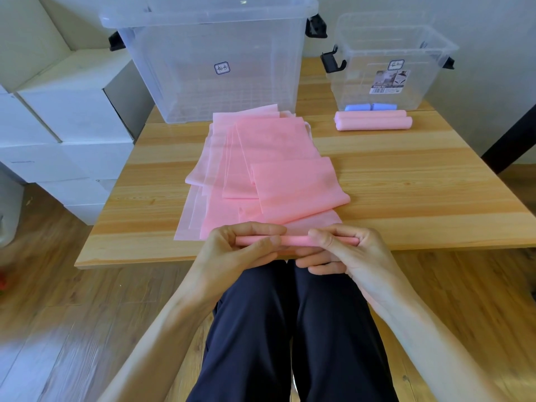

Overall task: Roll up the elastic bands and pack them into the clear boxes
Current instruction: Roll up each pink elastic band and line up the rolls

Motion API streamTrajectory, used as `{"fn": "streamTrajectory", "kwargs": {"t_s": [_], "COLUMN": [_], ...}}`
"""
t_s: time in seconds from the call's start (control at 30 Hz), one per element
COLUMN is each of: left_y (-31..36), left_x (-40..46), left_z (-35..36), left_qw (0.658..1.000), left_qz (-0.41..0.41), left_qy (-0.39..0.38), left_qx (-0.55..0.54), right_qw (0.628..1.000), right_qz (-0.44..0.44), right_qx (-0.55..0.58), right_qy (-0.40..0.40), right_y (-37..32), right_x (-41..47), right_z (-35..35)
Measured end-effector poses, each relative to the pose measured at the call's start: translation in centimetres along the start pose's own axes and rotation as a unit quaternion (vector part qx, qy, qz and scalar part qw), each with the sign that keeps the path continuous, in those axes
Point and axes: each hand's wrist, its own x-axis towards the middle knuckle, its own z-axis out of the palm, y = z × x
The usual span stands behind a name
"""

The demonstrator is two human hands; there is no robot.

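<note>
Left hand [237, 245]: grip closed round the left end of a thin pink roll [295, 240], thumb laid along its near face, fingers curled over the top. Right hand [345, 250]: grip likewise closed on the right end of the same roll, thumb pressed on it, the lower fingers tucked beneath. The roll lies level at the near edge of the worktop [406, 192], joined to the loose pink elastic band [293, 187] that runs away from it in folded layers across the middle of the surface. To the far left, off the worktop, stand stacked white cartons [66, 117]. At the back of the worktop, left of centre, sits the large clear box [208, 59] with black side latches, its near wall touching or just behind the far edge of the folded band. Right of it stands the small clear box [388, 65], bearing a printed label, with blue rolls [369, 107] visible at its base; whether they lie inside it cannot be told. Just before that box lie two finished pink rolls [374, 121], side by side and touching. Dark trousers [293, 329] show below the hands.
</note>
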Motion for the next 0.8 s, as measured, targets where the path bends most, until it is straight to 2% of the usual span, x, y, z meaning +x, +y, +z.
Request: {"fn": "streamTrajectory", "kwargs": {"t_s": [0.2,0.8], "left_y": [0.0,-0.3], "left_x": [-0.4,-1.1], "left_z": [0.0,0.0], "left_qw": [0.999,0.999], "left_qz": [0.002,0.024], "left_qy": [0.005,0.028], "left_qx": [0.036,0.026], "right_qw": [1.000,1.000], "right_qz": [-0.005,-0.018], "right_qx": [0.005,0.008], "right_qy": [-0.004,0.003], "right_y": [0.2,0.4], "right_x": [-0.3,-1.0], "right_z": [0.1,0.3]}}
